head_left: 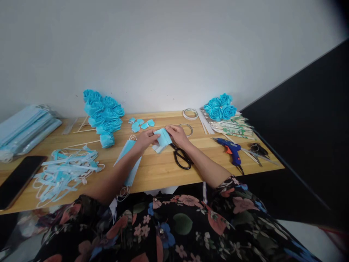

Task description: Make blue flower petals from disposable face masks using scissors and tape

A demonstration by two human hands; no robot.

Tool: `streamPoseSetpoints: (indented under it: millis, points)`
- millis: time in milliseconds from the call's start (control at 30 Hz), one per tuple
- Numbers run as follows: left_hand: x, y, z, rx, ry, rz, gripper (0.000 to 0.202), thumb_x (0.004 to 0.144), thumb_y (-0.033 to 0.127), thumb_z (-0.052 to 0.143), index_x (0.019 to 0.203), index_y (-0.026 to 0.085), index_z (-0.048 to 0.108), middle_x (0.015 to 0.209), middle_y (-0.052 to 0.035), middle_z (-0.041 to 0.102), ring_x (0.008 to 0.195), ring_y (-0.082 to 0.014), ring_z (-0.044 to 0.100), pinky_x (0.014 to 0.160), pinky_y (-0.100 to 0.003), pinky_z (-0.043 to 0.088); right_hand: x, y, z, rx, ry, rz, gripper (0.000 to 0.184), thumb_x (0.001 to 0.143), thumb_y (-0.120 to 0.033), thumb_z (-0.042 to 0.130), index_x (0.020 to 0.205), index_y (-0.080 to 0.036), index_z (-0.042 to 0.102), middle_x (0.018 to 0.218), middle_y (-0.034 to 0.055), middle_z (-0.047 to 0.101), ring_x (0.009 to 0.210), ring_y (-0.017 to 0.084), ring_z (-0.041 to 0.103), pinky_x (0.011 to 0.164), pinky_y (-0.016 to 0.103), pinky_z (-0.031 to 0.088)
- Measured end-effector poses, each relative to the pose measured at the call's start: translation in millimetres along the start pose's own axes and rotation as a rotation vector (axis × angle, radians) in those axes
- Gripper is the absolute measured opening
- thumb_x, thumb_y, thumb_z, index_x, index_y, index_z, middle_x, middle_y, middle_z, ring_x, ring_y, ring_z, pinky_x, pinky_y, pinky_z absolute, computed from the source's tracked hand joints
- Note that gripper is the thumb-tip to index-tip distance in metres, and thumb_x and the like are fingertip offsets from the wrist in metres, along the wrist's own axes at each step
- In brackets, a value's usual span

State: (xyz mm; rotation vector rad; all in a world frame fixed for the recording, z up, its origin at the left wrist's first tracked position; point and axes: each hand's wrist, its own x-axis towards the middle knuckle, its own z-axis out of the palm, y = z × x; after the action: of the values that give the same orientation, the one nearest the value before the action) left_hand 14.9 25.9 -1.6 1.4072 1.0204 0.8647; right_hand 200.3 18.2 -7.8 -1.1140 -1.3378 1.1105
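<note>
Both my hands hold a folded piece of light blue face mask fabric (163, 138) above the middle of the table. My left hand (147, 139) pinches its left edge, and my right hand (176, 134) grips its upper right side. Black-handled scissors (182, 160) lie just below my right hand, their blades partly hidden under the fabric. A whole blue face mask (132, 174) lies beneath my left forearm. Beyond my left hand, several small cut blue pieces (140, 124) are spread on the wood.
Left are blue fabric flowers (103, 112), cut strips with ear loops (68, 171), a phone (20, 180) and stacked masks (27, 125). Right are tape rolls (190, 114), more blue flowers (220, 107) on wrapped sticks (236, 127), and a blue glue gun (233, 149). A wall stands behind.
</note>
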Motion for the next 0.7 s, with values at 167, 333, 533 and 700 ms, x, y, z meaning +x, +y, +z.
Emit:
streamPoseSetpoints:
  millis: [167,333,533,700]
  points:
    - [8.1,-0.7,7.3,-0.059,0.119,0.039,0.040,0.065,0.053,0.078,0.076,0.018,0.063,0.058,0.0001,0.063,0.055,-0.0157,0.060,0.057,-0.028,0.048,0.7,-3.9,-0.4,0.081,-0.039,0.121,0.057,0.083,-0.078,0.048,0.073,-0.022,0.056,0.069,0.0024,0.058,0.066,0.017,0.055,0.066,0.031,0.049]
    - [6.1,-5.1,6.9,0.019,0.177,0.092,0.033,0.074,0.050,0.070,0.075,0.019,0.060,0.057,0.0012,0.062,0.056,-0.0166,0.060,0.058,-0.029,0.048,-2.3,-4.5,-0.4,-0.072,-0.071,-0.036,0.051,0.082,-0.070,0.059,0.072,-0.019,0.058,0.068,-0.0003,0.055,0.066,0.014,0.049,0.063,0.027,0.042]
    - [-1.9,-9.4,0.3,0.140,0.296,0.233,0.029,0.084,0.048,0.061,0.076,0.021,0.056,0.060,0.0030,0.058,0.060,-0.0158,0.056,0.061,-0.028,0.046,-4.0,-9.7,12.5,-0.173,-0.037,-0.127,0.036,0.088,-0.052,0.059,0.080,-0.017,0.064,0.072,-0.0019,0.057,0.068,0.012,0.049,0.066,0.024,0.039]
    - [-3.7,-7.8,-8.4,0.231,0.439,0.296,0.029,0.093,0.047,0.050,0.078,0.023,0.049,0.068,0.0026,0.052,0.065,-0.0156,0.053,0.064,-0.028,0.044,3.7,-21.3,30.8,-0.213,-0.059,-0.140,0.037,0.092,-0.054,0.055,0.076,-0.020,0.058,0.067,-0.0040,0.053,0.067,0.012,0.049,0.065,0.024,0.038]
